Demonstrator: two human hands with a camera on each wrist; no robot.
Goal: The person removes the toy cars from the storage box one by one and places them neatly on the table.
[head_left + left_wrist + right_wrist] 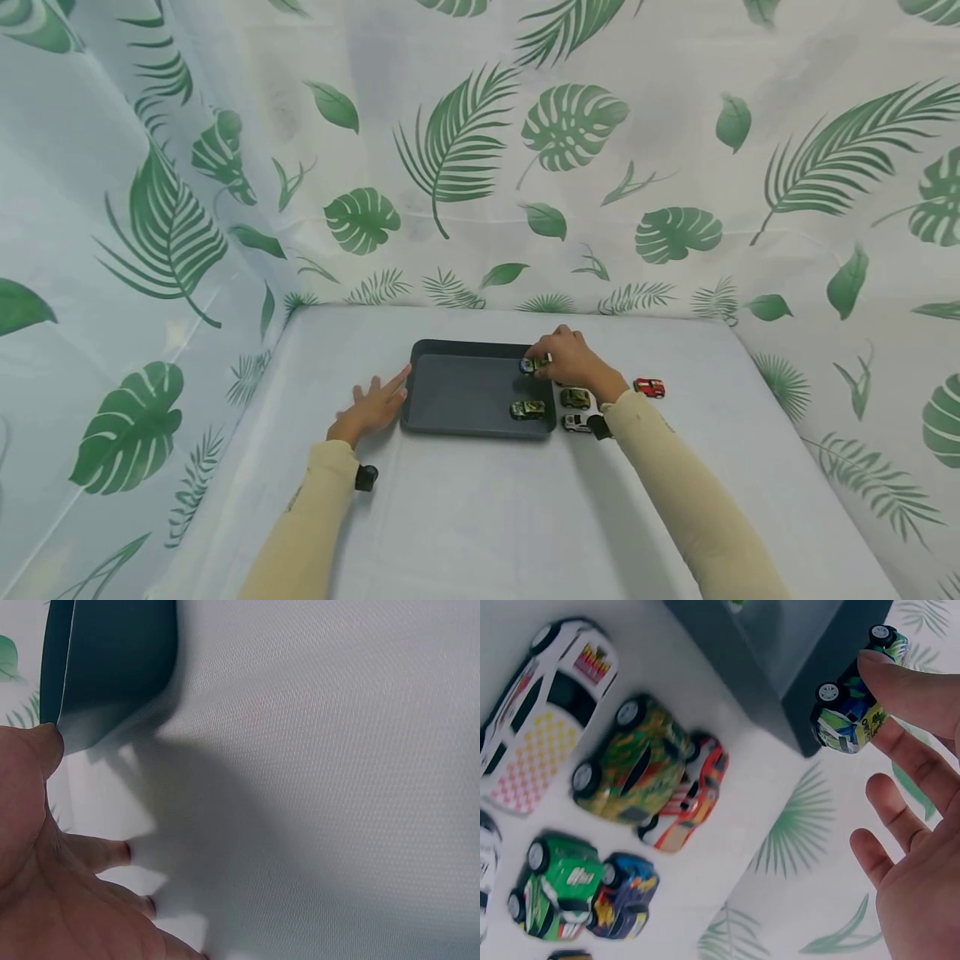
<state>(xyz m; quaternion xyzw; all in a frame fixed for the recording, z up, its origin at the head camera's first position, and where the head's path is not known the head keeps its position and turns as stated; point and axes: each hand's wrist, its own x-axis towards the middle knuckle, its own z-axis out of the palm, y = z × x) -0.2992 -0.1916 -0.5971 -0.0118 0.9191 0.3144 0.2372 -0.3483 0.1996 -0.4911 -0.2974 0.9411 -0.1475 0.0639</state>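
A dark grey rectangular tray lies on the white table. My left hand is at its left side with fingers spread, and in the left wrist view the thumb touches the tray rim. Over the tray's far right corner, my right hand holds a small green-and-blue toy car. The right wrist view shows that toy car pinched between thumb and fingers, its wheels facing the camera. A camouflage toy car stands inside the tray, near its right front corner.
Right of the tray are another camouflage car, a white car and, farther off, a red car. The right wrist view also shows a green car beside a dark blue one. Leaf-patterned curtains surround the table.
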